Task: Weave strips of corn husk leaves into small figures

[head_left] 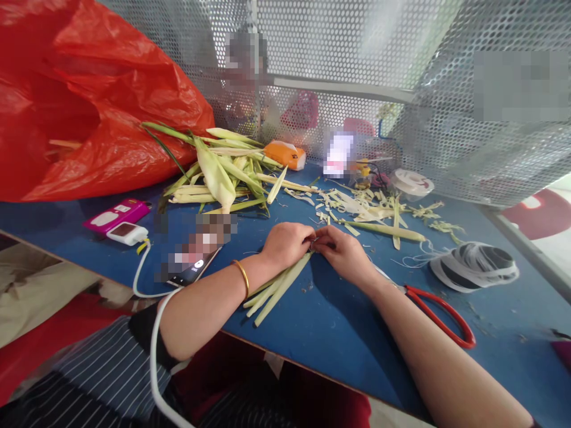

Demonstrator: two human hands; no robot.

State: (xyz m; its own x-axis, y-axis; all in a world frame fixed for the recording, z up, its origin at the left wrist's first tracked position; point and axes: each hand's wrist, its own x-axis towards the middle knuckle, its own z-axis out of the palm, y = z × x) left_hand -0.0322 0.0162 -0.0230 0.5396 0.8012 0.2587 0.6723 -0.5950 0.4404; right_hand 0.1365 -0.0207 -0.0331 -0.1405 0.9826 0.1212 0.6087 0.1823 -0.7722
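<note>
Stalks inside left grip

I see red bag far left on blue table; leaf pile beside it; phone, red scissors, tape roll nearer edge.

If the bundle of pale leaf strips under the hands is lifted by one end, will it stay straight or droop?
The leaf strips lie straight, so they are probably springy, sagging little. They look thin, so likely very light. The left hand and right hand pinch one end only; free ends may fan apart.
</note>
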